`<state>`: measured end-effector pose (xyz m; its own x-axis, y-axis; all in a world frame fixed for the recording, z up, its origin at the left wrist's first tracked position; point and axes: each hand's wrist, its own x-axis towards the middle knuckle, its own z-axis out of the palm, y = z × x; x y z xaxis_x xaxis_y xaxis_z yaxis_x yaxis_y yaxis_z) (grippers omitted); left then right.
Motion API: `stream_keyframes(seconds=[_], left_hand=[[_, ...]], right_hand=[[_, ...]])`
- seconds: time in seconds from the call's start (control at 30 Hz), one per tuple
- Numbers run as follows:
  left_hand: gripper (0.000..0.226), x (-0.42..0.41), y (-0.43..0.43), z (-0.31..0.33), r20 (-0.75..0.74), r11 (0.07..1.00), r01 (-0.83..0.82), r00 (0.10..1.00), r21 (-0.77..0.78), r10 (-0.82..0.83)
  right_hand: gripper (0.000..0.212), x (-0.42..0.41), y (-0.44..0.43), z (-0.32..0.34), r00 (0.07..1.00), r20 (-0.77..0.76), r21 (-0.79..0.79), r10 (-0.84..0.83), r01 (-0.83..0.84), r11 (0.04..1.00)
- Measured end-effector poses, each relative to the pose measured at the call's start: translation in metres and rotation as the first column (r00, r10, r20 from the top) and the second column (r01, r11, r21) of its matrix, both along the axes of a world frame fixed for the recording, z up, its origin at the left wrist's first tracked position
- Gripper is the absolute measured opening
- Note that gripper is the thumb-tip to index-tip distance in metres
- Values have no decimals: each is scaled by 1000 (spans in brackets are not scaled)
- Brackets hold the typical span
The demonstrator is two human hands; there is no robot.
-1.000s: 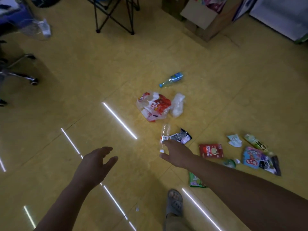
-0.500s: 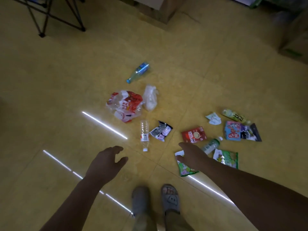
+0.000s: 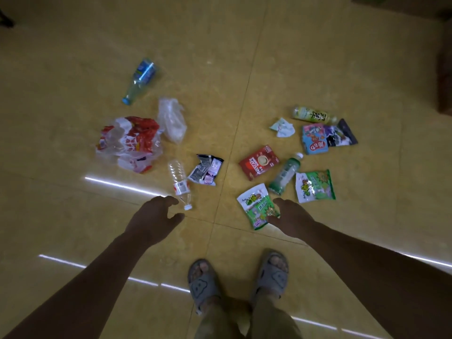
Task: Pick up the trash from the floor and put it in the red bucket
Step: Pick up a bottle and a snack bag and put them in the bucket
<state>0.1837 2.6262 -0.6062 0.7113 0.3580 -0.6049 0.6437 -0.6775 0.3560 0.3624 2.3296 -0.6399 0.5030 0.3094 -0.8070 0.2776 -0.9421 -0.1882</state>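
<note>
Both hands dropping lower vs. a sec ago: right hand [image 3: 291,216], fingers apart, now touching green snack packet [image 3: 258,206]; left hand [image 3: 154,216] open nr clear bottle [image 3: 179,182]. Nothing grabbed yet; red bucket not in view.

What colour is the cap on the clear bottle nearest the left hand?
White, seen in the head view: the cap on the clear bottle, just beyond the left hand.
</note>
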Motion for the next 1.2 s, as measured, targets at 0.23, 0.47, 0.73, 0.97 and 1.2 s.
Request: stream_keyframes(seconds=[0.23,0.47,0.73,0.97,1.2], left_hand=[[56,8,-7,-89,-72,999,53,996,7,-53],[73,13,-6,-196,-123,1000,27,992,16,-24],[65,25,-7,-280,-187,996,-66,979,54,75],[66,45,-5,-316,-176,983,-124,973,132,146],[52,42,10,-333,-115,970,-147,979,195,171]], right_hand=[[64,-7,-22,-80,994,-17,13,-109,109,994],[68,2,-33,-180,984,-24,-13,-175,175,985],[87,10,-35,-265,985,44,-48,-167,169,984],[112,6,-29,-298,966,200,-120,-162,188,975],[102,4,-24,-307,952,221,-34,-210,223,974]])
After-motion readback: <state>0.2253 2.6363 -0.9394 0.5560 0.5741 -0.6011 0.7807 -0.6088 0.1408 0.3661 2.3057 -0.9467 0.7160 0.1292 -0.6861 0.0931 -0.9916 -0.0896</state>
